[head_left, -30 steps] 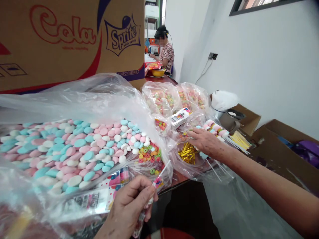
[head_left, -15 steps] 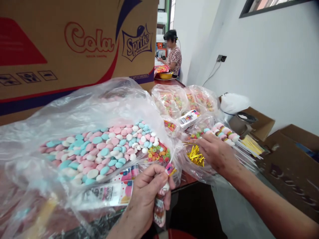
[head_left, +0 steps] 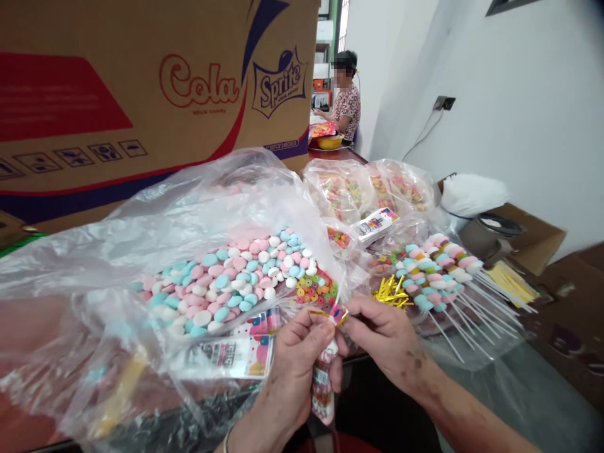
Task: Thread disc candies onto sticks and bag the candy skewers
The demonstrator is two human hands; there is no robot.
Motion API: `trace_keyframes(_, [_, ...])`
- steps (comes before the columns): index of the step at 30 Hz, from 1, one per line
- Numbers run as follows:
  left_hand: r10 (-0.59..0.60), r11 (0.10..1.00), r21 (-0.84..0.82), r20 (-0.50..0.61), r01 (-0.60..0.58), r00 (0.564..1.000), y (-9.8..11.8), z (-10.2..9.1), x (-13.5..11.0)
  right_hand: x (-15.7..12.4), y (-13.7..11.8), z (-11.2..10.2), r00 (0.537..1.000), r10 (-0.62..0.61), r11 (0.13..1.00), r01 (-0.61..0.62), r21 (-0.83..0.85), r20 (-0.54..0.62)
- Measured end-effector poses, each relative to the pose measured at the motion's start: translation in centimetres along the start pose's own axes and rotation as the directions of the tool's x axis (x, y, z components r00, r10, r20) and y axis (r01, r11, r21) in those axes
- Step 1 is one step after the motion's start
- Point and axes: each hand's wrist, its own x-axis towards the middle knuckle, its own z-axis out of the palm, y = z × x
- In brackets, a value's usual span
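My left hand [head_left: 298, 352] is closed around a bagged candy skewer [head_left: 323, 391], which hangs below the fingers. The bag's gathered, printed neck points up past my thumb, with a white stick above it. A gold twist tie [head_left: 317, 313] lies across that neck. My right hand [head_left: 389, 343] pinches its right end close beside the left fingers. Just behind the right hand is a pile of gold twist ties [head_left: 391, 292]. Unwrapped candy skewers [head_left: 441, 270] on white sticks lie farther right.
A plastic sack holds pink, blue and white candies [head_left: 217, 283], with ring-shaped candies [head_left: 315, 288] beside them. Printed bags [head_left: 236, 355] lie left of my hands. A large carton [head_left: 198, 138] stands behind. Bagged ring candies [head_left: 368, 185] and a seated person [head_left: 346, 100] are farther back.
My right hand has come left from beside the twist tie pile to the bag's neck, bringing a gold twist tie. The left hand keeps its hold. The view has shifted somewhat.
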Motion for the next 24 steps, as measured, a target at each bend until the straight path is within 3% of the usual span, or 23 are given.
trace_keyframes(7, [0.030,0.999,-0.007,-0.092,-0.031,0.995,0.0,0.3,0.0,0.1,0.3,-0.2,0.996,0.057,0.998,-0.056,-0.013,0.064])
trace_keyframes(9, [0.024,1.000,-0.008,-0.134,-0.025,0.991,0.3,0.5,0.1,-0.1,0.5,0.1,1.000,0.002,0.996,0.001,-0.086,0.031])
trace_keyframes(11, [0.003,1.000,0.003,-0.168,-0.003,0.986,0.5,0.7,0.4,-0.2,0.8,0.4,0.986,-0.165,0.952,0.150,-0.267,-0.037])
trace_keyframes(12, [-0.006,1.000,0.014,-0.183,0.008,0.983,0.6,0.7,0.5,-0.3,1.1,0.5,0.958,-0.283,0.888,0.245,-0.390,-0.043])
trace_keyframes(14, [-0.024,0.998,0.052,-0.202,0.035,0.979,0.7,0.6,0.8,-0.2,1.4,0.3,0.866,-0.497,0.677,0.430,-0.597,0.060])
trace_keyframes(16, [-0.055,0.991,0.109,-0.191,0.077,0.980,0.9,0.4,0.9,0.2,1.5,-0.4,0.747,-0.621,0.470,0.598,-0.650,0.237])
trace_keyframes(17, [-0.084,0.984,0.144,-0.168,0.109,0.982,1.1,0.3,1.0,0.4,1.5,-0.9,0.694,-0.648,0.406,0.662,-0.630,0.313])
trace_keyframes(20, [-0.215,0.945,0.243,-0.047,0.220,0.976,1.8,-0.3,1.0,0.9,1.0,-2.4,0.616,-0.624,0.358,0.772,-0.525,0.480])
trace_keyframes(24, [-0.424,0.854,0.378,0.107,0.358,0.899,3.0,-1.0,0.8,1.0,0.2,-3.5,0.546,-0.520,0.351,0.838,-0.419,0.656])
